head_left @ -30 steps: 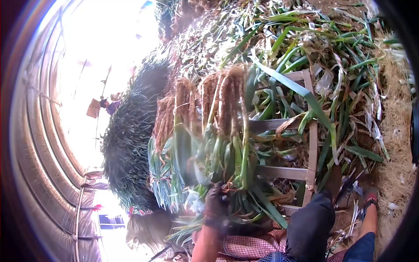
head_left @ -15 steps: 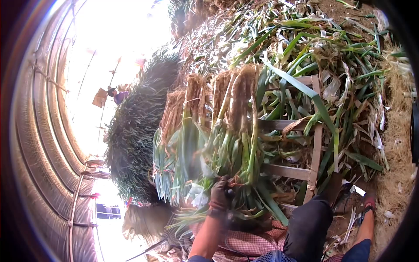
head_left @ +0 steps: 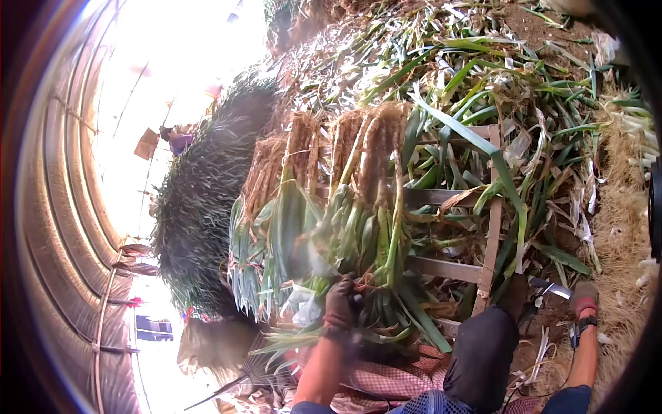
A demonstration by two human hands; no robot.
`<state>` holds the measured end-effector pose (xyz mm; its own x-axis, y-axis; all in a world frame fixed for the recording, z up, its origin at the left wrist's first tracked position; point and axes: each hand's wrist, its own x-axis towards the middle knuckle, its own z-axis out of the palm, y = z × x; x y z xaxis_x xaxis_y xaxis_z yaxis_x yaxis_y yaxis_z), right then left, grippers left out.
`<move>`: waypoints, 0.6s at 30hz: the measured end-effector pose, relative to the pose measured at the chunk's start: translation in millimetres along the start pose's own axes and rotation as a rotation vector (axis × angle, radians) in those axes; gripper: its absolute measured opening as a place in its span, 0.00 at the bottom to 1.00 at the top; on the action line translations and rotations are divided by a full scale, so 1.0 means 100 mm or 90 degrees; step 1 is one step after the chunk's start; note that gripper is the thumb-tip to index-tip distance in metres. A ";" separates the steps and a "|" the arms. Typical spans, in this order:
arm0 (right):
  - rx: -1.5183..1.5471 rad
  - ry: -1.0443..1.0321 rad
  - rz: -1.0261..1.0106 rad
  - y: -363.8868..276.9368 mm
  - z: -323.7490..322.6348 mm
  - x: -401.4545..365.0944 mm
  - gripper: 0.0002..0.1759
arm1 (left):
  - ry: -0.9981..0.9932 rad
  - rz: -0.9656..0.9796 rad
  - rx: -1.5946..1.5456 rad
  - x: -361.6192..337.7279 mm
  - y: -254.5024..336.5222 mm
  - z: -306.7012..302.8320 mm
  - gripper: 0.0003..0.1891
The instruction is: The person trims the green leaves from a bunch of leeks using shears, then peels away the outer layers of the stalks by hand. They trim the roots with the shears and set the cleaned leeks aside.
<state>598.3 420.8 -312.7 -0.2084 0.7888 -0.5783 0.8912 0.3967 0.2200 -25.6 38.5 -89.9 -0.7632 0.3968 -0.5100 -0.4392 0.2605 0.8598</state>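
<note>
My left hand (head_left: 339,303), in a dark glove, is closed at the leafy end of a bundle of large green onions (head_left: 365,234). A thin reddish tie (head_left: 369,281) shows beside its fingers. The bundle's brown, soil-covered roots point away from me, and its leaves hang toward my lap. My right hand (head_left: 585,295), also gloved, is at the lower right, with its fingers closed. From it a knife (head_left: 553,288) extends leftward with a bright blade; the handle is hidden in the hand. More bundled onions (head_left: 258,234) lie left of the held bundle.
A wooden slatted rack (head_left: 491,228) lies under loose leaves right of the bundle. Trimmed leaves (head_left: 476,62) cover the ground behind. A tall heap of green onions (head_left: 207,193) stands left, with another person (head_left: 181,140) beyond it. My bent knee (head_left: 483,355) is between my arms.
My right hand has risen and come further into view with the knife, whose blade now shows more fully. My left hand stays at the bundle. The view has shifted slightly.
</note>
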 end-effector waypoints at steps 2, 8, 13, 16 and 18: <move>-0.001 0.006 0.005 -0.14 -0.45 -0.20 0.09 | -0.007 0.106 0.149 -0.01 -0.03 0.01 0.18; -0.063 0.020 0.054 -0.06 -0.82 -0.30 0.10 | -0.021 0.100 0.098 0.01 -0.08 -0.02 0.20; 0.053 0.240 0.129 0.68 -0.75 -0.37 0.16 | 0.012 -0.034 -0.005 0.10 0.02 0.01 0.15; 0.285 0.306 0.195 0.83 -0.71 -0.42 0.12 | 0.034 -0.008 -0.002 0.04 0.02 0.06 0.15; 0.506 0.323 0.213 0.74 -0.85 -0.52 0.10 | 0.020 0.142 0.089 0.11 -0.11 0.03 0.15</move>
<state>641.3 448.9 -199.7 0.1201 0.9831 -0.1381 0.9076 -0.1650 -0.3860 -27.7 43.0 -105.5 -0.8493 0.4308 -0.3050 -0.1898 0.2899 0.9381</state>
